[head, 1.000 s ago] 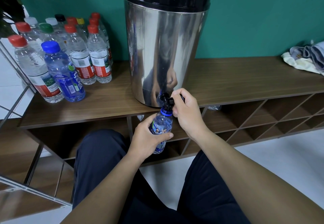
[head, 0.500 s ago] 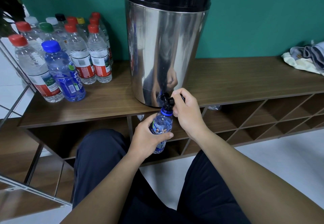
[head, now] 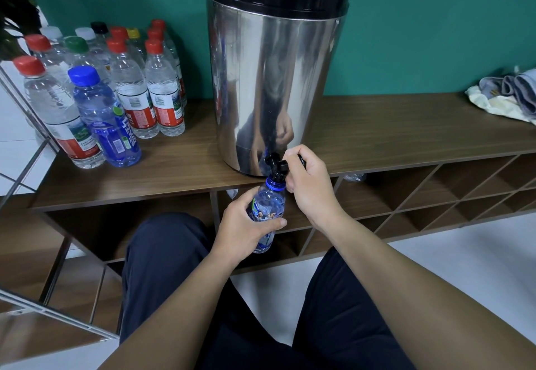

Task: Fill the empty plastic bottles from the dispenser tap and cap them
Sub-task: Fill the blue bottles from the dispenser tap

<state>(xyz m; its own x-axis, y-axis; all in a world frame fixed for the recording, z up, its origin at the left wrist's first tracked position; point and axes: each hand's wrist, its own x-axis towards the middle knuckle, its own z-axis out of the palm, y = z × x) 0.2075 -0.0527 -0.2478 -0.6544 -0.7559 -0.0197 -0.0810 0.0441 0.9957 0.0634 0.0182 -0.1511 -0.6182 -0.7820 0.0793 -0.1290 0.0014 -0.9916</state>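
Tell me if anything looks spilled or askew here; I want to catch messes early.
Nothing stands out. The left hand holds the blue-necked bottle with its mouth right under the tap, the right hand grips the tap lever, and the wooden shelf shows no puddle. The capped bottles stand upright.

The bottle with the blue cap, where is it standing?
In the head view the blue-capped bottle stands at the left end of the wooden shelf, at the front of the capped bottles, beside a red-capped bottle.

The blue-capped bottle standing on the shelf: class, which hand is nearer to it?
Left. The left hand holds another bottle below the tap, right of the blue-capped bottle; the right hand is farther right.
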